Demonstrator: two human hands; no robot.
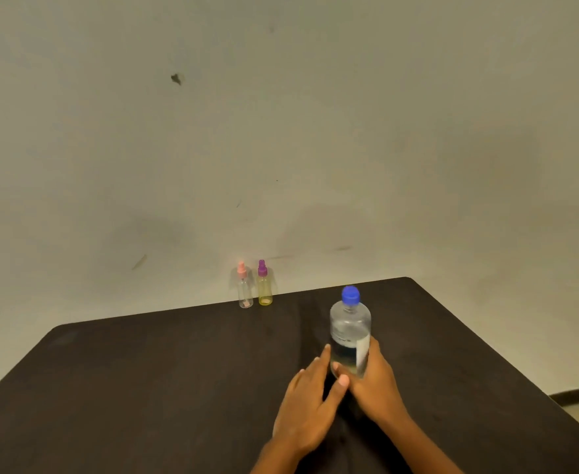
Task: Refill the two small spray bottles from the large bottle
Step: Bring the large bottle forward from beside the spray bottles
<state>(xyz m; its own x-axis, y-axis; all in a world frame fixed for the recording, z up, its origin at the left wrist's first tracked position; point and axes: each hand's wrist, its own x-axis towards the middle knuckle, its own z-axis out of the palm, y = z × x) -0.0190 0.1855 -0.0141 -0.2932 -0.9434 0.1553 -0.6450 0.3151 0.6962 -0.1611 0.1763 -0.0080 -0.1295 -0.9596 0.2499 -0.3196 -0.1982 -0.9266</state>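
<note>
Right grip is wrapped round the large bottle, upright on the desk, blue cap on. Left grip is straight-fingered beside it, maybe touching. Pink spray bottle and purple spray bottle sit at the far edge.

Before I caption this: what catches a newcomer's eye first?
The large bottle, blue cap on, is gripped low, right of centre, by the right hand, left hand open beside it. At the dark table's far edge stand the pink-topped spray bottle and purple-topped spray bottle.
</note>
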